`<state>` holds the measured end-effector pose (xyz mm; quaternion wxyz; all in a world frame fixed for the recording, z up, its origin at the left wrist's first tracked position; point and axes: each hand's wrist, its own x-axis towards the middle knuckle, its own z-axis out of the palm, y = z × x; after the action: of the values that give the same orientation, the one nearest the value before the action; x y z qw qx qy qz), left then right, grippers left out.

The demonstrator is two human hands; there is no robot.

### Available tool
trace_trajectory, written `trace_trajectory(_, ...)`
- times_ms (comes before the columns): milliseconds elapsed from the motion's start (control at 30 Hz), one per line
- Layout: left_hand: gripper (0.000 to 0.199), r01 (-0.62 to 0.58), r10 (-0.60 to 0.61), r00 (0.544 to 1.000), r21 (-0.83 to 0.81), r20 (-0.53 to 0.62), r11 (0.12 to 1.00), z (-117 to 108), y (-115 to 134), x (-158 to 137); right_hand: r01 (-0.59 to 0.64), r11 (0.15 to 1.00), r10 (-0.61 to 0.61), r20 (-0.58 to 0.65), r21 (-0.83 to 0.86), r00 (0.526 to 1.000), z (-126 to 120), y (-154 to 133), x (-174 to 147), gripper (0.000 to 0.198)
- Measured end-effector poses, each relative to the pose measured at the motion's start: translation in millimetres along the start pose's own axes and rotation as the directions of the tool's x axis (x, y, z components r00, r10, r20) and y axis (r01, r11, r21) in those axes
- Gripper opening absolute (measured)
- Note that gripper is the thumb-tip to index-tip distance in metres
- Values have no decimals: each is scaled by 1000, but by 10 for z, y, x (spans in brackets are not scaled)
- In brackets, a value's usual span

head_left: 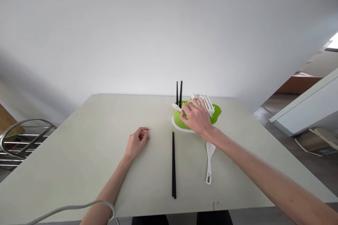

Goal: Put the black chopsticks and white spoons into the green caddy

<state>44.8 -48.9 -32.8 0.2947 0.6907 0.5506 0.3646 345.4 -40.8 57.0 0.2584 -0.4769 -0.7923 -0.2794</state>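
Note:
My right hand [196, 116] reaches over a green and white utensil holder [181, 121] near the wall. Its thumb and fingers pinch a white spoon [176, 107], whose rounded end points left; the rest of the spoon is hidden by the hand. Two black chopsticks [181, 93] stand upright in the holder's left part. A white slotted rack [208, 103] tops the holder's right part, partly behind my fingers. My left hand [136, 143] rests on the table with its fingers curled in and nothing in them.
A pair of black chopsticks [173, 168] lies on the pale table [92, 154] between my arms. Right of them is another white spoon [209, 161], below my right wrist. A grey cable [79, 206] crosses my left forearm. A metal rack [23, 140] stands off the left edge.

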Motion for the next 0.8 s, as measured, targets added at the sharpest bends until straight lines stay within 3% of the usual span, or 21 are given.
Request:
trace_trajectory(267, 28, 6, -6, 1000, -7, 0, 1000, -1, 12, 4, 10, 998, -16, 113, 55, 993, -66, -9, 73, 14)
trace_trajectory(433, 29, -1, 1, 1000, -11, 12, 1000, 11, 4, 21, 51, 974, -64, 50, 220, 997, -618, 7, -181, 18)
trace_trajectory(500, 29, -3, 3, 1000, -2, 19, 1000, 18, -4, 29, 18, 948, -54, 105, 318, 993, -854, 65, -430, 16)
trace_trajectory(567, 29, -6, 5, 1000, 11, 25, 1000, 26, -7, 37, -115, 940, 47, 211, 320, 976, -973, 139, -756, 16)
trace_trajectory(633, 30, -12, 11, 999, 34, 33, 999, 32, -2, 46, -341, 905, 231, 381, 253, 895, -936, 197, -1114, 18)
trace_trajectory(700, 30, -20, 17, 999, 76, 45, 997, 39, 7, 55, -563, 811, 453, 440, 157, 775, -774, 212, -1444, 25)
trace_trajectory(800, 30, -28, 19, 998, 142, 66, 990, 48, 20, 65, -763, 642, 620, 536, 73, 573, -464, 137, -1766, 49)
